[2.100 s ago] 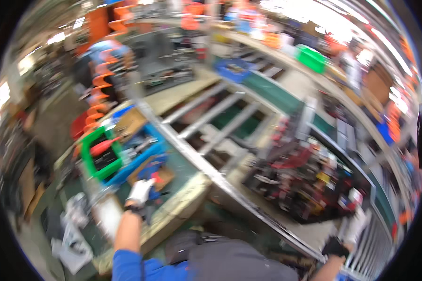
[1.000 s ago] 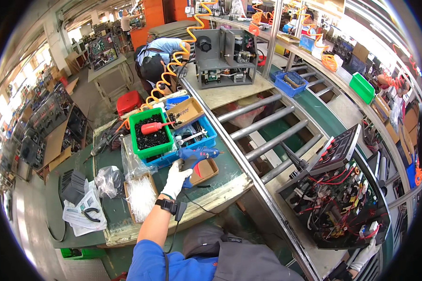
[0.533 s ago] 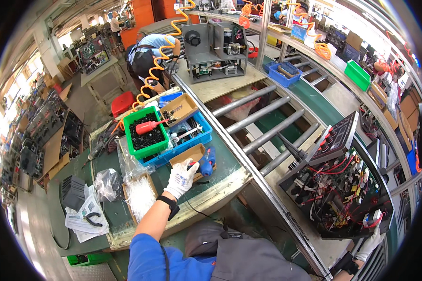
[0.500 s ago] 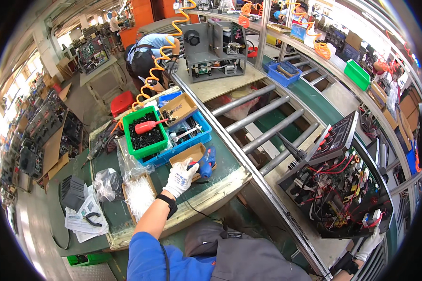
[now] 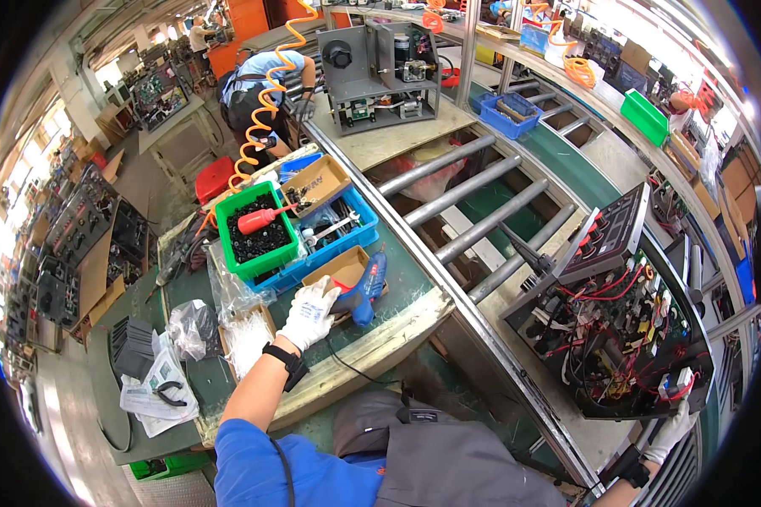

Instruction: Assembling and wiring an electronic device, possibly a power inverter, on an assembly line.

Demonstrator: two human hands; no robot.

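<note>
My left hand (image 5: 309,314), in a white glove, is closed on the handle of a blue glue gun (image 5: 369,290) with a red trigger. The gun is over the green bench, beside a small cardboard box (image 5: 347,269), and its black cord trails below. Far right, a black machine casing (image 5: 617,338) stands open, full of wires, circuit boards and coloured connectors; a panel with red knobs (image 5: 609,237) tops it. My gloved right hand (image 5: 671,434) grips the casing's lower right corner, near a white part with red wires. Its fingertips are partly hidden.
A green bin (image 5: 286,256) of black parts holds a red-handled tool (image 5: 258,221). Beside it are a blue tray (image 5: 368,241) with a wrench and a carton (image 5: 317,182). Metal rollers (image 5: 473,194) run alongside. Behind, a co-worker (image 5: 266,84) bends near a grey machine frame (image 5: 347,110).
The view has shifted slightly. My left hand has drawn a little leftward, and the glue gun has turned so its nozzle points further away. My right hand stays at the casing's corner.
</note>
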